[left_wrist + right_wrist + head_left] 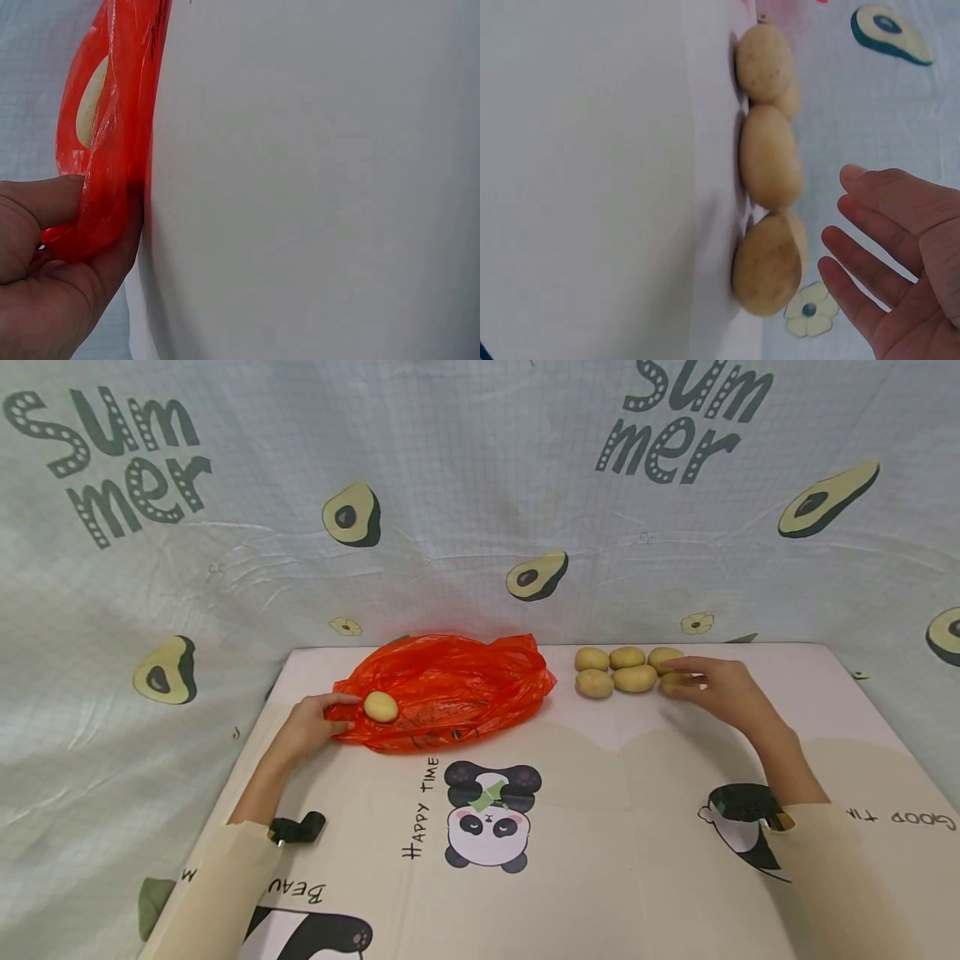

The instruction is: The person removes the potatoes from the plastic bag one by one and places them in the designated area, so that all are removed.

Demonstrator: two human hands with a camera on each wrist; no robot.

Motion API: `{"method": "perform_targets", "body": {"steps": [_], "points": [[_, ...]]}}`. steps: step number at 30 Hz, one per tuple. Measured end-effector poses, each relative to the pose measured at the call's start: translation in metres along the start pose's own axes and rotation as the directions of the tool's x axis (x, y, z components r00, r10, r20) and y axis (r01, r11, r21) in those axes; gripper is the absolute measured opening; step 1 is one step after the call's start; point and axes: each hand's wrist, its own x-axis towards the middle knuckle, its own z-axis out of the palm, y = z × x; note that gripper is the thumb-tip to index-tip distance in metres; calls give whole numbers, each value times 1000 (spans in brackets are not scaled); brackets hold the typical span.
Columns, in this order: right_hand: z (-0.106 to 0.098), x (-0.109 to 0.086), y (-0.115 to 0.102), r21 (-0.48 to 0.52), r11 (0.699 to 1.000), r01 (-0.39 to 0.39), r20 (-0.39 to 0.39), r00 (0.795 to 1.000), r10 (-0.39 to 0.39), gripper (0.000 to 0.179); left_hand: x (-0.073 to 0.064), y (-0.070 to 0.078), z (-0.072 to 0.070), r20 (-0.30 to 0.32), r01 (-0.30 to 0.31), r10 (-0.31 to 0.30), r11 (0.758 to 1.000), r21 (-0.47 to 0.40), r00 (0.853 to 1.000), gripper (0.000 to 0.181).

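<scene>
A red plastic bag [472, 681] lies spread at the table's back left, with one potato [381, 707] on its left part. My left hand [303, 731] grips the bag's left edge; in the left wrist view, the thumb is on one side of the folded plastic [105, 195] and fingers on the other. Several potatoes sit in two rows at the back right, among them a front middle potato [634, 678]. Over the right end of those rows is my right hand [723, 689], its fingers loosely extended and holding nothing. The right wrist view shows its fingertips beside the nearest potato [767, 266].
The table [592, 793] has a pale cover printed with pandas, such as the panda print [491, 818] in front of the bag. Behind it hangs a light curtain [450, 485] with avocado prints. A black wrist strap [296, 828] shows by the left sleeve.
</scene>
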Motion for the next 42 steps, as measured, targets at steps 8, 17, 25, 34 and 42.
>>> {"method": "perform_targets", "body": {"steps": [8, 17, 25, 34, 42], "points": [[8, 2, -19, -13, 996, 86, -12, 996, -86, 37, 2, -2, -1, 5, -48, 48, 999, 7, 999, 40], [18, 3, -41, 20, 991, 129, -8, 992, -129, 33, 2, -2, -1, 4, -53, 53, 999, 8, 999, 40], [31, 7, -58, 23, 974, 225, 26, 974, -226, 33, 2, -3, 0, -2, -51, 51, 999, 11, 999, 40], [40, 8, -83, 69, 970, 234, 53, 970, -238, 36, 2, -3, 1, -4, -39, 39, 999, 13, 999, 41], [51, 11, -102, 80, 958, 274, 23, 961, -277, 32, 1, -3, 1, -18, -42, 43, 998, 37, 999, 41]]}}
